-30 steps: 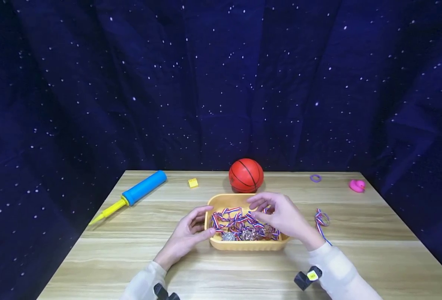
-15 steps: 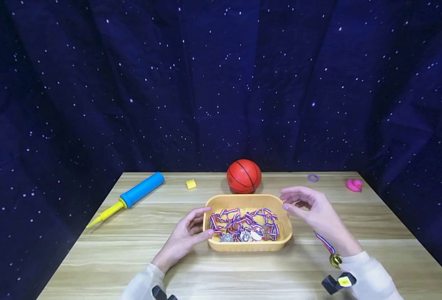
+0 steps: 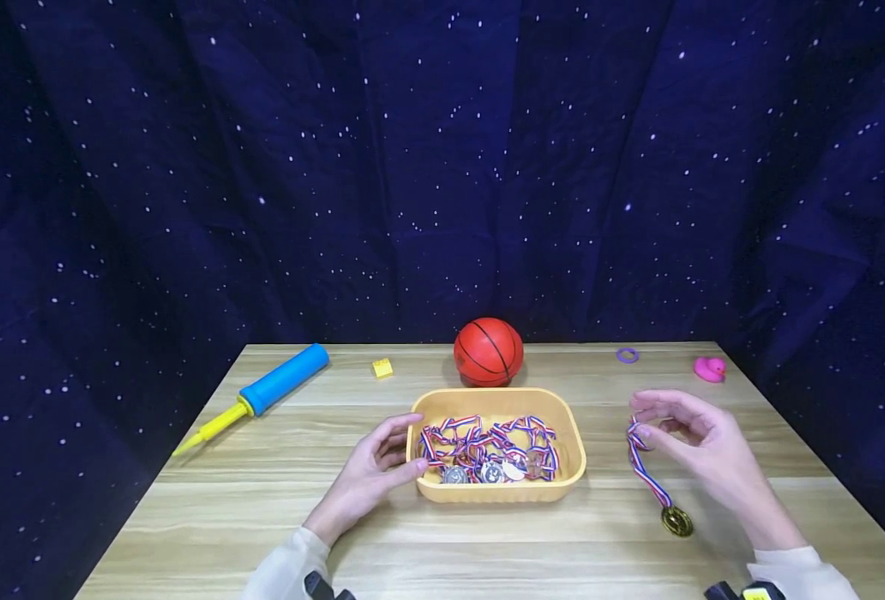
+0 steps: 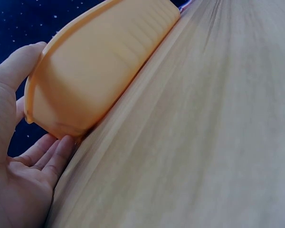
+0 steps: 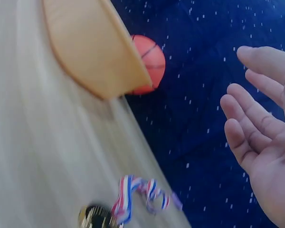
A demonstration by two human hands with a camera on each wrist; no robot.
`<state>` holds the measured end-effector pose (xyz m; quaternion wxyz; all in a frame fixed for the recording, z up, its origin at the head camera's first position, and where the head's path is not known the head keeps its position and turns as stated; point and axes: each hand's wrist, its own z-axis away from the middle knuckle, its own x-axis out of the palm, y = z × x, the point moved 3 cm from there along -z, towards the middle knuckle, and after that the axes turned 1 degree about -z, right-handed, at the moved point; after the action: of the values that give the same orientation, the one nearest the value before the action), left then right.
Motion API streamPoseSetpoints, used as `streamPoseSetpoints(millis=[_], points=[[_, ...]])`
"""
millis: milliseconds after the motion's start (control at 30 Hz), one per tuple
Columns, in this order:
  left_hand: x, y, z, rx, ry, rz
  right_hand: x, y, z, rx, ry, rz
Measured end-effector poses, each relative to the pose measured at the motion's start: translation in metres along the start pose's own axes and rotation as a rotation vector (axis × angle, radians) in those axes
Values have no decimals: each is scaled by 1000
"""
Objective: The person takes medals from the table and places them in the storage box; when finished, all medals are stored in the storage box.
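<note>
My left hand [image 3: 371,471] holds the left end of a yellow-orange plastic basket [image 3: 498,493], thumb at the near corner and fingers along the end wall. In the left wrist view the fingers [image 4: 57,159] meet the basket's outer wall [image 4: 90,71]. Silver-coloured and bronze-toned medals [image 3: 492,472] lie inside among tangled red, white and blue ribbons [image 3: 480,446]. To the right, my right hand [image 3: 705,446] hovers over the bunched ribbon of a gold medal [image 3: 677,521] on the table. The right wrist view shows its fingers [image 5: 237,133] loosely spread, with nothing between them.
A red basketball [image 3: 489,352] sits right behind the basket. At the back left are a blue and yellow hand pump [image 3: 281,385] and a small yellow block [image 3: 382,368]. A purple ring [image 3: 627,356] and a pink rubber duck [image 3: 709,369] lie at the back right.
My right hand has moved from above the basket out to the right, over the gold medal's ribbon, uncovering the medal. The left hand has stayed at the basket's left end.
</note>
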<state>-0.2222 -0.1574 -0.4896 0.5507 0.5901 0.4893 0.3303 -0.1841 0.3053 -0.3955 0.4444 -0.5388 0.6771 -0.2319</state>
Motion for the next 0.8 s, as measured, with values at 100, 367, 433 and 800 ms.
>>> streamPoseSetpoints(millis=[100,367,433,800], points=[[0,1,0,-5,-1,2,-8,9,11,6,-1,4],[-1,2,-1,-13,20,-2,-18,35,44,44,-14,6],[-1,3,-1,-14,24,-3,-18,40,51,39,-37,11],[0,0,0,-8,0,11,-26,60,79,49,-224,93]])
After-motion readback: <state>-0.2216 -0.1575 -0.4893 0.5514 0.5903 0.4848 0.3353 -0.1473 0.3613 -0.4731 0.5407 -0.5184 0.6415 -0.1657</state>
